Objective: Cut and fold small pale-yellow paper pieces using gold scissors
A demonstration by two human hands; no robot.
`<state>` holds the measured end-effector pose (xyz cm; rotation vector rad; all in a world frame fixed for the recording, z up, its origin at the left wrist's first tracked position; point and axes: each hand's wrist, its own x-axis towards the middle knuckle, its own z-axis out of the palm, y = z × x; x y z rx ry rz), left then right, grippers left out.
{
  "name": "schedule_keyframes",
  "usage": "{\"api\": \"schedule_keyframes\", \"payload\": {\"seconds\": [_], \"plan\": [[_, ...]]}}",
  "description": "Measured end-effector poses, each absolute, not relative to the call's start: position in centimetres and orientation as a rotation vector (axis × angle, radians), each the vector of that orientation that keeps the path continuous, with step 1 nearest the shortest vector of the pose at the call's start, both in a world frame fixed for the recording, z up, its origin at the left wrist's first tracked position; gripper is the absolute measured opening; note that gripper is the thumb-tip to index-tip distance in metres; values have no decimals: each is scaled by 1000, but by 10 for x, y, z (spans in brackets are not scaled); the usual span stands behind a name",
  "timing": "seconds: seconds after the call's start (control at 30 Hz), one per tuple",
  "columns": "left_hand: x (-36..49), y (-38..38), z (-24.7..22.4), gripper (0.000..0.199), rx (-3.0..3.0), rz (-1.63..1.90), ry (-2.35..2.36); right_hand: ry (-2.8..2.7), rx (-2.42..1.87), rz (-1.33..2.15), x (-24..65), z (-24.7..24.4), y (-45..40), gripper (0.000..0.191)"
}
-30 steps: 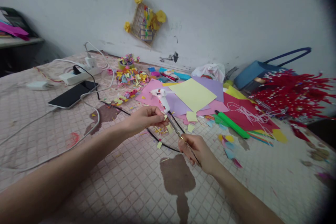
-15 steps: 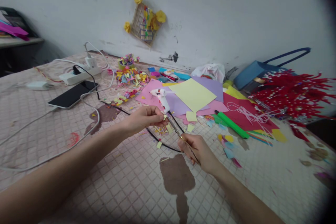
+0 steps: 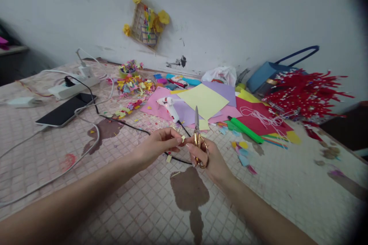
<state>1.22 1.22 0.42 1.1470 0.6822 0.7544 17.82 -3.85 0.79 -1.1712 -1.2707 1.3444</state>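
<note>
Between the fingertips of my left hand is a small pale yellow paper piece. My right hand is closed round the gold handles of a pair of scissors, whose blades point up and away and look closed. The fingertips of both hands nearly meet at the paper piece. Just beyond them a white glue gun lies on coloured paper sheets, the top one a pale yellow sheet. Its black cord runs behind and under my hands.
A phone and a power strip with white cables lie at the left. Paper scraps are heaped at the back. A green marker, white string and red beaded stems are at the right.
The scissors have swung from the paper at my left fingers to pointing upward in my right hand. Both hands have drawn together, and the camera view has shifted a little to the right.
</note>
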Motion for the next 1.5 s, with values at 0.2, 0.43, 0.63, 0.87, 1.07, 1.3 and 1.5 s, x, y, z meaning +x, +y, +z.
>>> {"api": "schedule_keyframes", "payload": {"seconds": [0.2,0.43,0.63,0.87,1.07,1.3,1.5], "plan": [[17,7,6,17,1236,789,763,-1225,-1168,1369,174,8,-39,12],[18,5,5,19,1372,794,774,-1177,-1169,1370,174,7,-39,14],[17,8,-3,19,1367,731,746,-1201,-1177,1372,176,11,-38,13],[16,9,4,20,1329,697,690,-1276,-1195,1410,179,8,-38,13],[14,12,5,15,1458,687,767,-1261,-1237,1317,186,10,-33,13],[15,7,-1,15,2194,648,755,-1335,-1322,1220,197,17,-25,14],[22,17,-1,25,2407,446,469,-1329,-1313,1250,194,15,-25,13]]}}
